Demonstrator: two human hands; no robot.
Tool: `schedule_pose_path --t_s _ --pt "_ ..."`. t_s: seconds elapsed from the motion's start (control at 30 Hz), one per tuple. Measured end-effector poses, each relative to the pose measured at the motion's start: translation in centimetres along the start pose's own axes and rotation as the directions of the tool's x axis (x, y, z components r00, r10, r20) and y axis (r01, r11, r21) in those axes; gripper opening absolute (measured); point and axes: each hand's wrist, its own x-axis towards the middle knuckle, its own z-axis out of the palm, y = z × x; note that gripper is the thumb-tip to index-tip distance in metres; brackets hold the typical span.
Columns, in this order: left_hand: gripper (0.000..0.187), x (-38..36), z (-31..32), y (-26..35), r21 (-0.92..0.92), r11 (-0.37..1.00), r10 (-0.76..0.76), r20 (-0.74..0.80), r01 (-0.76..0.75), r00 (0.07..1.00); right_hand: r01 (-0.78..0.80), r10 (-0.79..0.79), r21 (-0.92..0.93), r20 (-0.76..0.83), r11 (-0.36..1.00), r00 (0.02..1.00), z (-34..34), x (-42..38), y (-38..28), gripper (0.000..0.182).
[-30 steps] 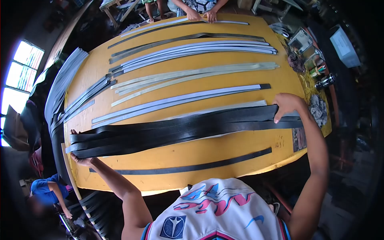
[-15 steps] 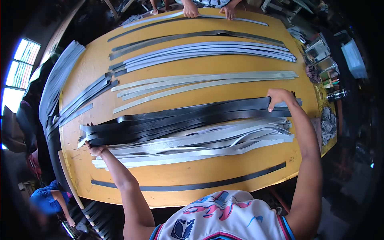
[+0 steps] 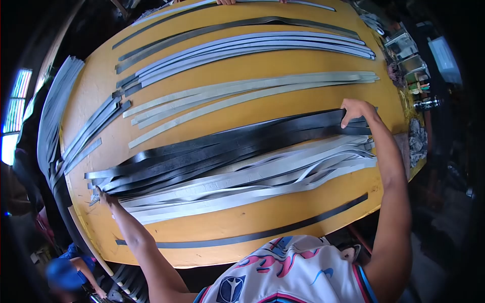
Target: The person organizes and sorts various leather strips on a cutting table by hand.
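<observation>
A bundle of long black strips (image 3: pixel 217 146), leather-like in look, stretches across the near half of the yellow table. My right hand (image 3: pixel 357 110) grips its right end, with the thumb on the near side of the upper strip. At the left end, my left hand (image 3: pixel 107 200) is closed on the edge of the same bundle, some of its fingers hidden by the strips. Just nearer to me, and partly beneath the black bundle, lies a loose pile of whitish-grey strips (image 3: pixel 242 184). Closer to my body, a single dark strip (image 3: pixel 252 236) lies flat on its own.
Farther across the yellow table (image 3: pixel 242 111) lie pale strips (image 3: pixel 217 101), white-edged strips (image 3: pixel 252 46) and dark strips (image 3: pixel 202 33). Grey strips (image 3: pixel 53 111) hang over the left edge. Another person's hand (image 3: pixel 226 2) shows at the far edge; a person in a blue cap (image 3: pixel 65 274) is at lower left.
The view has shifted, so the far strips sit higher. My left hand has moved left and down along the bundle's end, and the strips there have spread. My right hand keeps its hold.
</observation>
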Motion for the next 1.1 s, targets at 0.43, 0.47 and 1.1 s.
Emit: schedule_pose_path --t_s 0.43,0.47,1.1 --pt "0.049 10.2 -9.1 0.8 0.289 0.943 0.203 -0.101 -0.167 0.974 -0.039 0.032 -0.074 -0.083 0.997 0.996 0.7 0.1 4.3 0.055" --pt "0.049 11.8 -10.4 0.4 0.364 0.898 0.303 -0.098 -0.249 0.948 -0.05 0.043 -0.081 -0.09 0.995 0.995 0.7 0.5 4.3 0.057" --pt "0.074 -54.7 19.1 -15.0 0.367 0.565 -0.539 0.842 0.739 -0.006 0.135 -0.123 -0.332 0.057 0.934 0.991 -13.7 -16.3 -8.1 0.052"
